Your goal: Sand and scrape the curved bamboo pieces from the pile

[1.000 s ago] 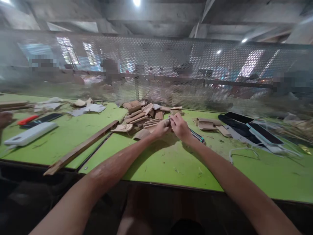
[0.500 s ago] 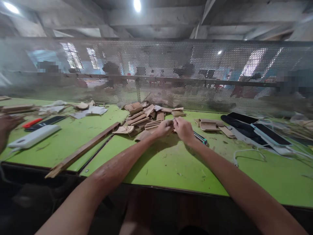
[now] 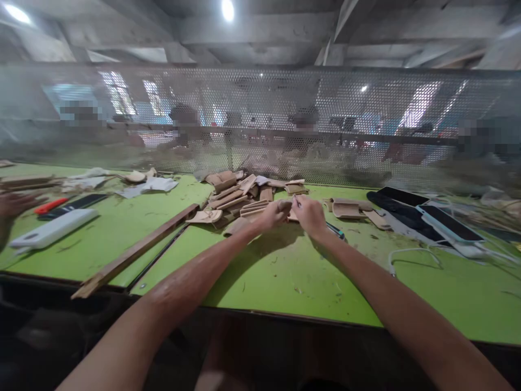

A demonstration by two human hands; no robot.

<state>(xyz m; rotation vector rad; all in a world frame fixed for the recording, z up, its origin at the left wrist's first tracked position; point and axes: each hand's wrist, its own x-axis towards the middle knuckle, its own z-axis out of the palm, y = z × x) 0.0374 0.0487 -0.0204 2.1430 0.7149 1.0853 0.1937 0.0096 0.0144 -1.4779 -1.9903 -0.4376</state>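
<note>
My left hand (image 3: 277, 212) and my right hand (image 3: 310, 213) are close together over the green table, fingers closed and fingertips nearly meeting. Whatever they pinch is too small and too covered to name. A brown piece (image 3: 292, 216) shows just under the fingertips; I cannot tell whether it is held. Behind and to the left of my left hand lies a heap of split bamboo pieces (image 3: 234, 198), some curved, some flat. Beside my right wrist, a teal and black tool (image 3: 336, 230) lies partly hidden by the forearm.
A long bamboo strip (image 3: 138, 250) crosses the table seam at left. A white power bank (image 3: 55, 228), a red-handled tool (image 3: 51, 205) and another person's hand (image 3: 16, 205) are farther left. Phones (image 3: 451, 222) with cables lie right. A perforated metal screen (image 3: 260, 119) stands behind.
My right hand has shifted slightly to the right, and the fingertips are a little farther apart. More of the brown piece shows beneath them.
</note>
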